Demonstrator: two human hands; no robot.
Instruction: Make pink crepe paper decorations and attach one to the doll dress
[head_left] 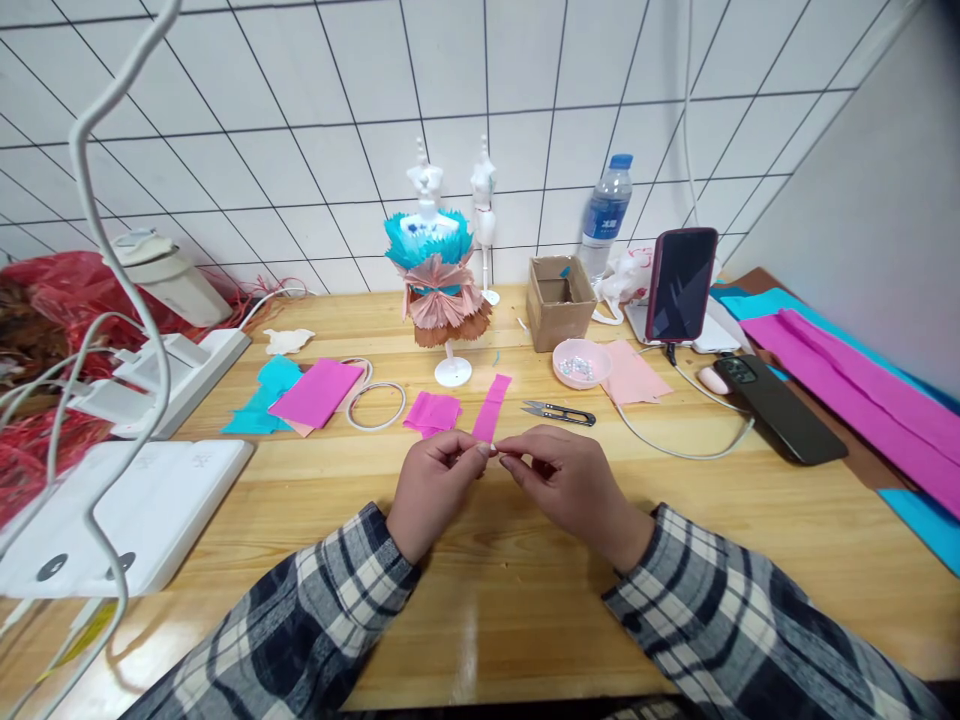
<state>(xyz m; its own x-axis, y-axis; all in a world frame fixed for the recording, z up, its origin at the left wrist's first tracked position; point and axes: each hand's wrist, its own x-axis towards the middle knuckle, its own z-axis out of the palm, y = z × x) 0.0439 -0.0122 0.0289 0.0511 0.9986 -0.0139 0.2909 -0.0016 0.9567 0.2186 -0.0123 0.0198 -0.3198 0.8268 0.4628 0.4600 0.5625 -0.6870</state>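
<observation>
My left hand (439, 487) and my right hand (574, 480) meet tip to tip above the table, both in a pinch. A tiny white piece (493, 448) shows between the fingertips, too small to name. Just behind it a magenta crepe paper strip (492, 405) runs back from the fingers; whether they hold its near end is hidden. Beside the strip lie small folded magenta paper pieces (433, 412). To the right are thread snips (559, 412) and a pink bowl of beads (581, 364). A mini dress form (442, 285) wears ruffled blue, pink and brown paper.
A second bare mini mannequin (484, 215), a cardboard box (560, 305) and a water bottle (606, 220) stand by the tiled wall. Phones (681, 285), cables and long paper sheets (847, 390) lie right. A power strip (180, 385) and white device (127, 515) sit left, near a hanging cable.
</observation>
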